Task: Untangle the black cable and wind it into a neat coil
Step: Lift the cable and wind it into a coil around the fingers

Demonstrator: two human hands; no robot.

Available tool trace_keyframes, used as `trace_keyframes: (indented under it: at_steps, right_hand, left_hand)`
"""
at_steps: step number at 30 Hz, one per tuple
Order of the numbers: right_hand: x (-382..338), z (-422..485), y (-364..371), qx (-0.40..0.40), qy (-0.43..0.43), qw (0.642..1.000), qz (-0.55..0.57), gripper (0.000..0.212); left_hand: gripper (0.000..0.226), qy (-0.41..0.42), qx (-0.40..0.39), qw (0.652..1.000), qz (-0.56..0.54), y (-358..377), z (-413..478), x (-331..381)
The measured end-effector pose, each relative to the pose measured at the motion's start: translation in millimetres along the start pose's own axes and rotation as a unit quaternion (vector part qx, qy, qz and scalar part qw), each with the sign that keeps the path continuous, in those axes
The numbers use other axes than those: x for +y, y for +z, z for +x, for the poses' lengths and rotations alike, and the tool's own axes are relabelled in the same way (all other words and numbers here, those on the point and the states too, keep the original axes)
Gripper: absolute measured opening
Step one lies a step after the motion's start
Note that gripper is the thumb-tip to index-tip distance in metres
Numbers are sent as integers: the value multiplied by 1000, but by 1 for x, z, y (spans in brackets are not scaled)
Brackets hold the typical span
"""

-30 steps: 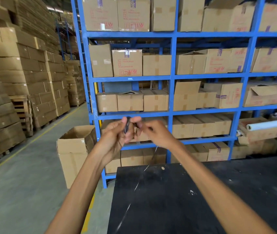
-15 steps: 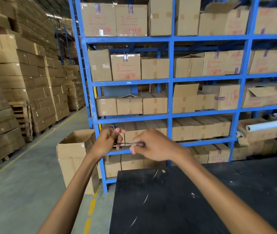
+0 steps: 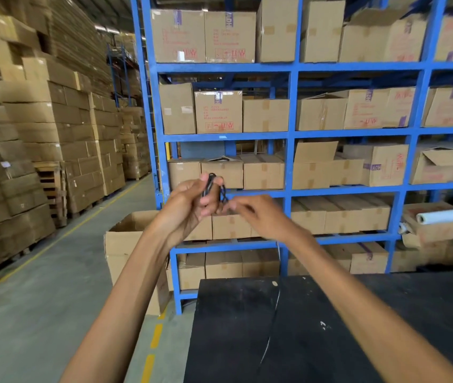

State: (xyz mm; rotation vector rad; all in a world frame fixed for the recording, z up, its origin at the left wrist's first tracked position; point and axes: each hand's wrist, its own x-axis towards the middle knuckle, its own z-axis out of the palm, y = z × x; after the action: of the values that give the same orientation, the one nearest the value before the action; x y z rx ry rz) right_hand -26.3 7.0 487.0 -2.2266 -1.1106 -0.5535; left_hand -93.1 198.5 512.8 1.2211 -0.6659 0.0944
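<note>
I hold both hands raised in front of me above the black table (image 3: 385,313). My left hand (image 3: 189,203) is closed around several small loops of the black cable (image 3: 211,186), which stick out above its fingers. Just to its right, my right hand (image 3: 258,214) pinches the strand where it leaves the loops. The loose tail of the cable (image 3: 275,308) hangs down from my right hand and runs across the table top toward me, thin and hard to follow against the black surface.
A tall blue rack (image 3: 289,134) full of cardboard boxes stands right behind the table. An open cardboard box (image 3: 125,244) sits on the floor to the left. Stacked cartons on pallets (image 3: 40,147) line the aisle's left side. A white roll (image 3: 449,215) lies on a shelf at right.
Both hands rose again and came close together. The left hand turned upright with cable loops showing above it, and the right hand moved back to its side after pulling the strand sideways.
</note>
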Motion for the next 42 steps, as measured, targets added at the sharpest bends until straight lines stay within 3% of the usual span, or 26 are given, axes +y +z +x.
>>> trace_keyframes:
  at_steps: [4, 8, 11, 13, 15, 19, 23, 26, 29, 32, 37, 42]
  right_hand:
    - [-15, -26, 46, -87, 21, 995, 39, 33]
    - [-33, -38, 49, -118, 4, 993, 4, 38]
    - [-46, -31, 23, -115, -16, 991, -61, 37]
    - [-51, -23, 0, -96, -25, 990, -103, 27]
    - [-51, -12, -25, -56, -34, 987, -144, 17]
    - [-33, 11, -61, 16, -61, 984, -164, 14]
    - [-7, 21, -66, 44, -59, 987, -143, 18]
    - [7, 16, -38, 43, -11, 995, -93, 32]
    - [9, 0, 6, 1, 15, 999, -38, 34]
    - [2, -13, 38, -28, 15, 999, -6, 30]
    - [-25, -22, 50, -70, -3, 997, -39, 40]
    - [-40, -34, 27, -118, -4, 991, -65, 29]
  left_hand:
    - [35, 47, 142, 989, 4, -21, 12, 2]
    - [49, 59, 230, 954, 185, -44, 7, -16]
    - [37, 12, 198, 937, 288, -48, -6, -38]
    - [33, -23, 157, 911, 381, -44, -14, -45]
    - [37, -48, 93, 907, 409, -37, -19, -48]
    - [47, -82, 28, 971, 225, -19, -25, -46]
    - [41, -85, -32, 988, 124, 0, -26, -38]
    - [35, -36, -36, 998, 34, 5, -21, -23]
    - [31, 31, 15, 999, -13, 2, -5, -4]
    - [30, 79, 119, 989, 36, -10, 15, 8]
    - [35, 86, 271, 953, 105, -39, 32, -4]
    - [43, 106, 331, 892, 288, -73, 32, -27]
